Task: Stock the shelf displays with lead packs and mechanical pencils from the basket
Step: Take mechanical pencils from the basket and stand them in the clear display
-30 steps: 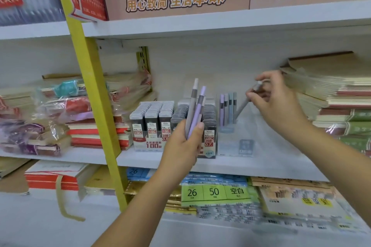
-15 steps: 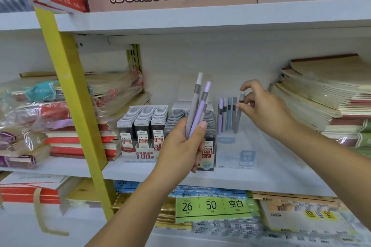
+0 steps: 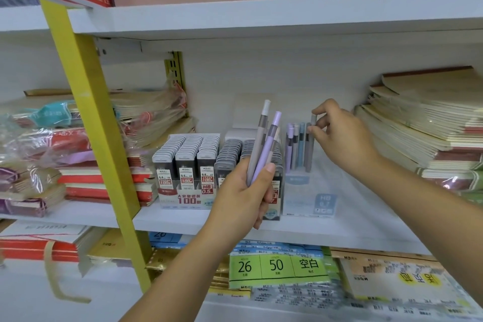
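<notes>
Left hand [image 3: 241, 191]: grips pencils [image 3: 261, 144], frame centre.
Right hand [image 3: 339, 136]: pinches grey pencil [image 3: 310, 142] standing in clear display [image 3: 308, 191], centre right.

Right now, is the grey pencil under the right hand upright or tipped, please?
Upright: the grey pencil stands near vertical in the clear holder, its top pinched by the right hand.

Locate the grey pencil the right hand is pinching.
Head view, right of centre: the grey pencil stands upright in the clear holder, just right of the blue pencil, its top pinched by the right hand.
</notes>
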`<state>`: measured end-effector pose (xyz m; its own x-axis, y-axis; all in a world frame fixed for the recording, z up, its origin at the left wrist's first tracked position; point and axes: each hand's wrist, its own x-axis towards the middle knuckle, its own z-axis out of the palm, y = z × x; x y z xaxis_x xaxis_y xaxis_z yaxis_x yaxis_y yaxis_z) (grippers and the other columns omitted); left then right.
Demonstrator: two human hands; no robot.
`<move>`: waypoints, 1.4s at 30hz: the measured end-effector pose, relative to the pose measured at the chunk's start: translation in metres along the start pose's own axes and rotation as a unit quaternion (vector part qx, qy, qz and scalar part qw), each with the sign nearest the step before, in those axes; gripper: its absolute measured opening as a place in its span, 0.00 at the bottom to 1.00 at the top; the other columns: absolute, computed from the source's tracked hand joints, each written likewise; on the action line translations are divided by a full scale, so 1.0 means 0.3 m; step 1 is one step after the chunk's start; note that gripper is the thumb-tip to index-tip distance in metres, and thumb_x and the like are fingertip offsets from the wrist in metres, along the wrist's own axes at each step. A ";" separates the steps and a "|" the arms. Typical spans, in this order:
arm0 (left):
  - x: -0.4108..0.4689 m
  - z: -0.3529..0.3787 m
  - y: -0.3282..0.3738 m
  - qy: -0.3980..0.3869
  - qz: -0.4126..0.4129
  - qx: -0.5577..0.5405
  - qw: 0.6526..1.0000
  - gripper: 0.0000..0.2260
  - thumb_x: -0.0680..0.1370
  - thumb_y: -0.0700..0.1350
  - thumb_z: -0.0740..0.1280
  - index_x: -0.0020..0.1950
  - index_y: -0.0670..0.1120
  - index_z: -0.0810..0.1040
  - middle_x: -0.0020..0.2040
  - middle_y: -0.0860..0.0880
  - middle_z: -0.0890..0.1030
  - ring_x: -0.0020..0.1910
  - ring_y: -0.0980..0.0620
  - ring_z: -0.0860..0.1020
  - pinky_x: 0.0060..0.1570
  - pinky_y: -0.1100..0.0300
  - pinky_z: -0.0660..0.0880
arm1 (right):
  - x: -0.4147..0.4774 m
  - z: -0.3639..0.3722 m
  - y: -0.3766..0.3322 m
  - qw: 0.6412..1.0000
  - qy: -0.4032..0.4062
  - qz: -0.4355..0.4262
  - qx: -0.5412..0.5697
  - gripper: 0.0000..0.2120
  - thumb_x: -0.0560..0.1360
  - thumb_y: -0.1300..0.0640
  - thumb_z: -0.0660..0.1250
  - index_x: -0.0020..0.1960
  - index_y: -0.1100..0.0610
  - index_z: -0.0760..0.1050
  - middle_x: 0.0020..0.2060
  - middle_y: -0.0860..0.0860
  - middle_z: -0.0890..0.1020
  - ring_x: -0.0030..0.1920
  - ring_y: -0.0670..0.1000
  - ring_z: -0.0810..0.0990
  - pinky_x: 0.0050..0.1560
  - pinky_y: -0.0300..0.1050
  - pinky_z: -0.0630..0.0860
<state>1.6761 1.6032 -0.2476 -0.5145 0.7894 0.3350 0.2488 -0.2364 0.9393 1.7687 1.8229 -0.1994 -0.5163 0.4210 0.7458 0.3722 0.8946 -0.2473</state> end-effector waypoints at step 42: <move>-0.029 0.026 -0.008 -0.053 -0.054 -0.072 0.995 0.09 0.83 0.52 0.62 0.57 0.49 0.77 0.35 0.53 0.79 0.27 0.55 0.71 0.26 0.63 0.69 | -0.122 -0.169 -0.194 0.858 -0.028 0.161 0.487 0.08 0.78 0.64 0.65 0.55 0.55 0.75 0.39 0.52 0.86 0.35 0.48 0.83 0.31 0.36 0.76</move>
<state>1.6865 1.6013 -0.2535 -0.4398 0.8685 0.2286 0.0729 -0.2192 0.9730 1.8051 1.7477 -0.1810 -0.5537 0.6515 0.5186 -0.3043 0.4214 -0.8543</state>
